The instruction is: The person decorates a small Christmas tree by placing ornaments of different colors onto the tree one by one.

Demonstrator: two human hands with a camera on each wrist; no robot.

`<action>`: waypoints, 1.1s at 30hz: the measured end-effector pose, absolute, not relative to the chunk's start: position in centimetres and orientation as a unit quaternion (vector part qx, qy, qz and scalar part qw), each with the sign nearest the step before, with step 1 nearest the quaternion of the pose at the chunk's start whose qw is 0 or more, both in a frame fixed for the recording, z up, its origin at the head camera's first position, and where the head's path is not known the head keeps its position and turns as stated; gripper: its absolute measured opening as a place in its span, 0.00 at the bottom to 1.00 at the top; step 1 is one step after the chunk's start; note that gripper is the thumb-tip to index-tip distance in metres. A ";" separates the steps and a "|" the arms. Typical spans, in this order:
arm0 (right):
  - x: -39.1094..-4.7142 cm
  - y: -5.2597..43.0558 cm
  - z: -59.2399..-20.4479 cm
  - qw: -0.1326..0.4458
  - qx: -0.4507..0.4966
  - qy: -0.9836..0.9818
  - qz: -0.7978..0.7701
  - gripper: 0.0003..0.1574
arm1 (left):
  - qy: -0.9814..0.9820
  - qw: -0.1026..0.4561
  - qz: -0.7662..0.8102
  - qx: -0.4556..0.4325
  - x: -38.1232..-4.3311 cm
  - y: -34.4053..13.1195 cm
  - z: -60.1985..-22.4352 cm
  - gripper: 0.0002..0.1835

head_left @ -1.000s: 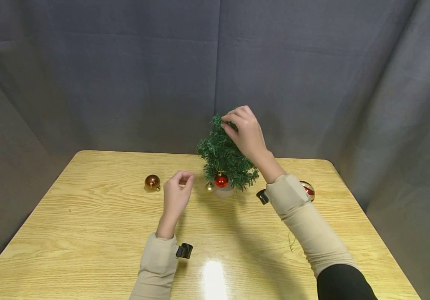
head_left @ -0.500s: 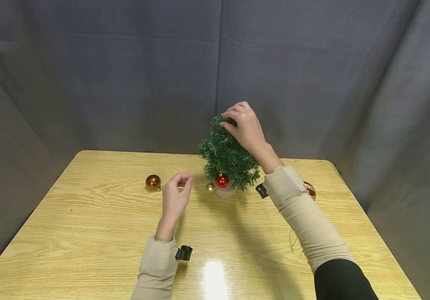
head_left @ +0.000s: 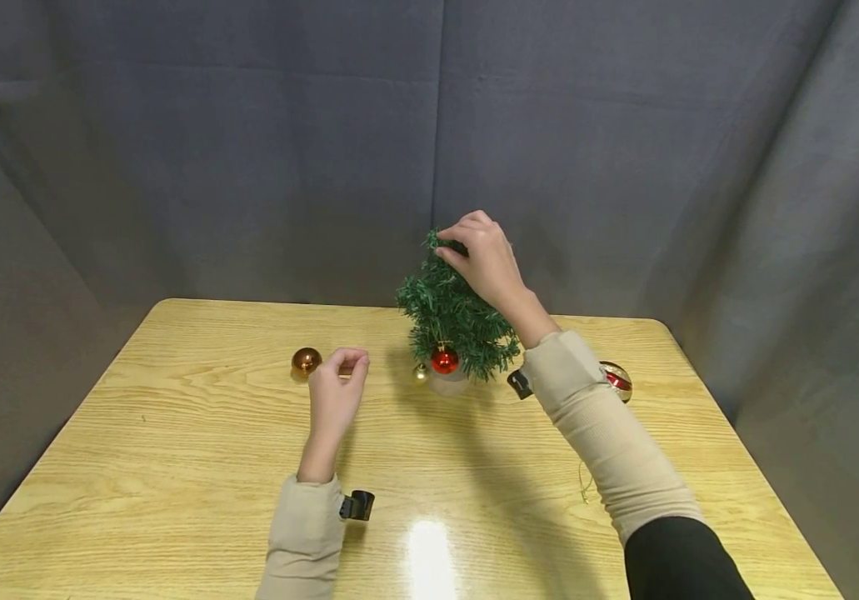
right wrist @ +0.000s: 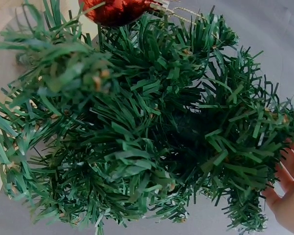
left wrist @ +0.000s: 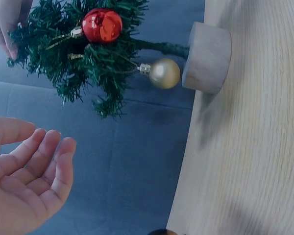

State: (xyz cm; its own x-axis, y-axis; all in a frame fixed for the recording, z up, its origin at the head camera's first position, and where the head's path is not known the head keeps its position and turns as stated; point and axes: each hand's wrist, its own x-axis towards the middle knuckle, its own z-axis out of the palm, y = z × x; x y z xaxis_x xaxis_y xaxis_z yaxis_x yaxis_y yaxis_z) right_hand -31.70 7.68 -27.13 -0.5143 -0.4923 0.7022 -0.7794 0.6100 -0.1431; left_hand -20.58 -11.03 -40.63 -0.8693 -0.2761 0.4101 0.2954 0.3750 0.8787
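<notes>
A small artificial Christmas tree (head_left: 447, 308) stands upright on a round pale base (left wrist: 208, 58) near the table's back edge. A shiny red bauble (head_left: 444, 360) hangs low at its front, beside a smaller gold bauble (left wrist: 164, 73) on a string. My right hand (head_left: 491, 258) is at the treetop, thumb and fingertips pinching its tip; in the right wrist view the branches partly hide it. To the left of the tree, my left hand (head_left: 334, 398) hovers over the table. The left wrist view shows its fingers (left wrist: 63, 169) loosely curled, holding nothing.
A brown bauble (head_left: 306, 362) lies on the table (head_left: 197, 467) just beyond my left hand. A red-and-gold striped bauble (head_left: 616, 381) sits at the right, partly behind my right sleeve. A loop of gold string (head_left: 585, 485) lies nearer the front. Grey curtains (head_left: 309, 167) surround the table.
My left hand has drawn back leftward, away from the tree and closer to the brown bauble. The right hand stays at the treetop, shifted slightly left.
</notes>
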 end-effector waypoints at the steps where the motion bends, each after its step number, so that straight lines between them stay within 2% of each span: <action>1: -31.7 7.7 -27.2 0.314 0.378 -0.840 0.232 0.10 | -0.789 0.256 -0.558 -0.005 -20.6 -11.2 -40.7 0.07; 8: -31.7 7.6 -27.4 0.292 0.362 -0.845 0.264 0.11 | -0.790 0.266 -0.553 0.010 -20.5 -12.3 -40.9 0.07; 24: -32.0 7.5 -28.3 0.308 0.358 -0.822 0.320 0.10 | -0.777 0.296 -0.555 0.031 -21.0 -14.7 -41.9 0.08; 33: -32.1 7.4 -28.5 0.307 0.360 -0.818 0.326 0.10 | -0.765 0.287 -0.574 0.058 -21.4 -16.2 -42.9 0.08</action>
State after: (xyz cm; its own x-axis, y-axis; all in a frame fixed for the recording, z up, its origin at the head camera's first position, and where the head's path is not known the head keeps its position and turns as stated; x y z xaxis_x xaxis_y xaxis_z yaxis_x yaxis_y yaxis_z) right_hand -32.12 7.44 -28.53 -0.5523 -0.3880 0.7378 -0.7893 0.5282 -0.3130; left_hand -21.44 -16.21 -42.89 -0.8291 -0.4172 0.3722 0.2407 0.3345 0.9112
